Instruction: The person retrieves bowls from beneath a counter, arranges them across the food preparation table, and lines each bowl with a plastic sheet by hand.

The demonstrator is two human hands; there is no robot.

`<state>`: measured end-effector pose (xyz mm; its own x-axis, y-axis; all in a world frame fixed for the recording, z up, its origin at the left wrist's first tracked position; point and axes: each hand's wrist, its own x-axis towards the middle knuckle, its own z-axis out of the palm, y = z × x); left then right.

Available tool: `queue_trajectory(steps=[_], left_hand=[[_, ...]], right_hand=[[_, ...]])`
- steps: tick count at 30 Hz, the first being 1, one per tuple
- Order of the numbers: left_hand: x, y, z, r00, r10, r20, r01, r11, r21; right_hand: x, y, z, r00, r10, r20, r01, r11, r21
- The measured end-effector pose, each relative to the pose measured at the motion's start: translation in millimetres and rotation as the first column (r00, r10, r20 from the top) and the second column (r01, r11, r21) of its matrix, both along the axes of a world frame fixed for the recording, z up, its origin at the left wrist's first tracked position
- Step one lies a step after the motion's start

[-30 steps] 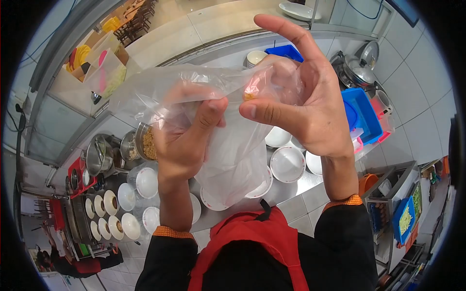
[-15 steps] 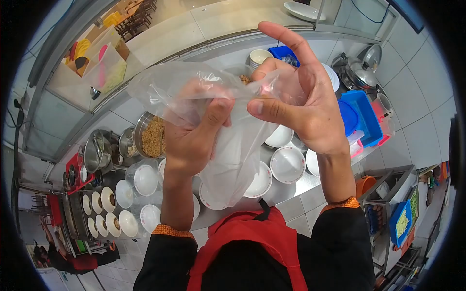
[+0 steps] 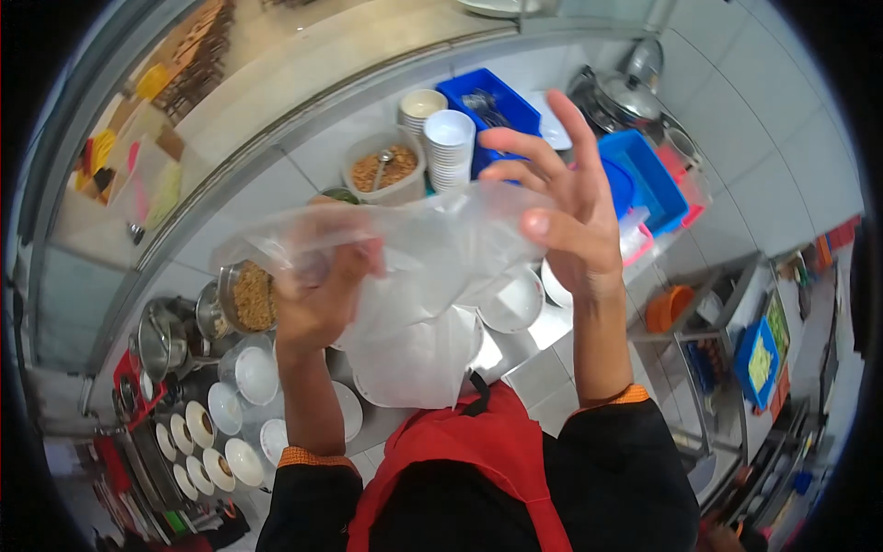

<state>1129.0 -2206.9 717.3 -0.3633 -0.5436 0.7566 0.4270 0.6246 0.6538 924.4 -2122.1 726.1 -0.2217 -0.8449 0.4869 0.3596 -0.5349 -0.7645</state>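
Note:
A clear plastic bag (image 3: pixel 414 267) is spread out between my two hands, its lower part hanging above the bowls. My left hand (image 3: pixel 317 294) is closed on the bag's left side, with the film draped over its fingers and partly veiling them. On the other side, my right hand (image 3: pixel 584 207) has its fingers stretched and apart. The bag's right edge lies against its thumb and lower fingers. Beneath the bag, white bowls (image 3: pixel 511 302) stand on the metal counter, some of them covered by it.
Behind the bag are a tub of brown food with a spoon (image 3: pixel 384 168), stacked white cups (image 3: pixel 449 147) and a blue cutlery bin (image 3: pixel 501 97). A metal bowl of crumbly food (image 3: pixel 250 296) is at left, near rows of bowls (image 3: pixel 243 460). A blue basin (image 3: pixel 648 175) sits at right.
My hands have moved apart and the bag has spread wider between them. The fingers of my right hand have loosened from their grip on the film. My view has shifted, showing the cups and tub.

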Motion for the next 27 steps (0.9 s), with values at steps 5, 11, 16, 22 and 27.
queue_trajectory(steps=[5, 11, 16, 22, 27], left_hand=[[-3.6, -5.1, 4.5, 0.955, -0.035, 0.294, -0.099, 0.898, 0.430], [-15.2, -6.1, 0.5, 0.953, -0.134, 0.270, -0.013, 0.876, 0.482], [-34.3, 2.1, -12.1, 0.905, -0.310, 0.291, 0.106, 0.828, 0.550], [-71.2, 30.0, -39.6, 0.796, -0.424, 0.432, 0.120, 0.810, 0.573], [-82.3, 37.2, -63.7, 0.845, -0.287, 0.451, 0.085, 0.905, 0.416]], right_hand=[[-38.6, 113.0, -138.7, 0.691, 0.170, -0.702, 0.566, 0.476, 0.673], [40.1, 228.3, -266.7, 0.902, 0.431, 0.031, -0.033, -0.003, 0.999], [-6.1, 151.3, -157.0, 0.899, -0.388, -0.201, 0.423, 0.654, 0.627], [8.5, 65.1, -74.8, 0.965, -0.259, 0.044, 0.231, 0.917, 0.326], [-13.9, 55.6, -108.2, 0.783, -0.560, 0.269, 0.436, 0.804, 0.404]])
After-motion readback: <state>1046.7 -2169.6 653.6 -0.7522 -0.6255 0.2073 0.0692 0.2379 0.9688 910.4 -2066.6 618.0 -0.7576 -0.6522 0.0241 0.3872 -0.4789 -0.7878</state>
